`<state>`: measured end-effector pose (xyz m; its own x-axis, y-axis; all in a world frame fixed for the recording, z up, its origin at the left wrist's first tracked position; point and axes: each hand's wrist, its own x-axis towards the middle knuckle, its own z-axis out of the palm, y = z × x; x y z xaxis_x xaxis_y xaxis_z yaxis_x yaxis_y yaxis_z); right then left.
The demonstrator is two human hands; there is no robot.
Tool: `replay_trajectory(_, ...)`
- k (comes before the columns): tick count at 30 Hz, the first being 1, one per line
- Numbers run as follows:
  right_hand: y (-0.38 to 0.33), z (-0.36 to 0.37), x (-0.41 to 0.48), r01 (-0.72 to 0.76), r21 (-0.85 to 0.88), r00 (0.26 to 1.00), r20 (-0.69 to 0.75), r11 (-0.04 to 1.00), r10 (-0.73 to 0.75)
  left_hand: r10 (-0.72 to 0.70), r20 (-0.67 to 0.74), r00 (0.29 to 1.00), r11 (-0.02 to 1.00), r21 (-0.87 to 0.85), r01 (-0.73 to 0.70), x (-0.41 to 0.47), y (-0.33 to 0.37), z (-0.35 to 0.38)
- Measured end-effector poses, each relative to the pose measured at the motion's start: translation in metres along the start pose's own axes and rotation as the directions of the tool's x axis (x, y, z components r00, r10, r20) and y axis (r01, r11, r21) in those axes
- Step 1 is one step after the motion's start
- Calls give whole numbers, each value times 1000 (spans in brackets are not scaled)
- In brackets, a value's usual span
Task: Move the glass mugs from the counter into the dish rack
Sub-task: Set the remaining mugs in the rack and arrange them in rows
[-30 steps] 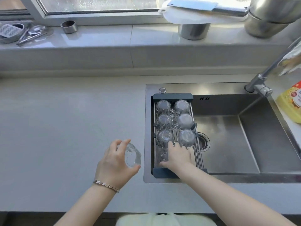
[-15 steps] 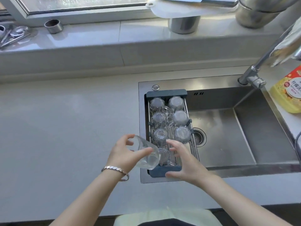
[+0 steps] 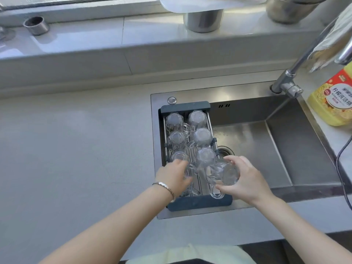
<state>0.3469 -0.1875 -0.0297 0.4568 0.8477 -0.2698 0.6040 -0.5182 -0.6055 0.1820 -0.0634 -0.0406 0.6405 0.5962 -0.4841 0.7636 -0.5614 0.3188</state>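
A mug [image 3: 223,173] is being held tilted in the right hand [image 3: 245,180], fingers wrapped round it, over the near right corner of the rack [image 3: 200,203]. The left hand [image 3: 174,175] is being rested, loosely spread, on a mug in the near left corner; whether it is gripped cannot be told. Six upturned mugs [image 3: 202,137] are already packed behind. Glass is being crowded against glass: a careless lowering is risking a knock or a caught handle.
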Motion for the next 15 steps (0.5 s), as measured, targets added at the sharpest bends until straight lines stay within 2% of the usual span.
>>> replay_trajectory(2, -3, 6, 4, -89, -97, 992, 77, 991, 97, 44, 142, 989, 978, 195, -71, 2, -7, 19)
replay_trajectory(4, -8, 13, 7, -173, -189, 972, 127, 967, 199, 56, 194, 979, 957, 270, -108, 3, -13, 34)
replay_trajectory(10, -15, 25, 14, -314, -311, 921, 128, 897, 367, 84, 178, 980, 958, 256, -128, 10, -24, 40)
replay_trajectory(15, -23, 31, 24, -344, -334, 924, 44, 877, 379, 95, 187, 978, 960, 242, -139, 12, -25, 40)
